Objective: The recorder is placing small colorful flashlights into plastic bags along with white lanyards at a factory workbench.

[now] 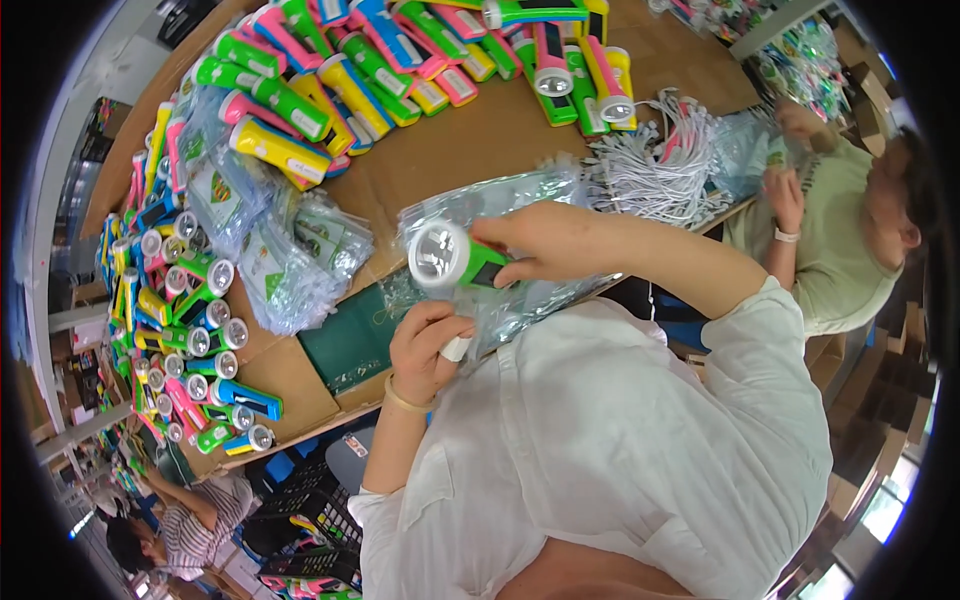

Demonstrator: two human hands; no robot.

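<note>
My right hand (535, 240) is closed round the green body of a flashlight (440, 254), with its round white-rimmed lens facing left. Just below it, my left hand (425, 345) has its fingers curled in a pinch at the edge of a clear plastic bag (490, 312). A small white piece shows at those fingertips; I cannot tell whether it is held or worn on a finger. Behind the flashlight lies a stack of clear bags (540, 187), partly hidden by my right hand and forearm.
Many coloured flashlights (355, 95) cover the table's far side, and more (190, 340) are heaped at the left. Bags with printed cards (290, 255) lie left of centre. White cables (655, 165) are bundled at the right, near a co-worker (835, 215). A black crate (320, 510) stands below the table.
</note>
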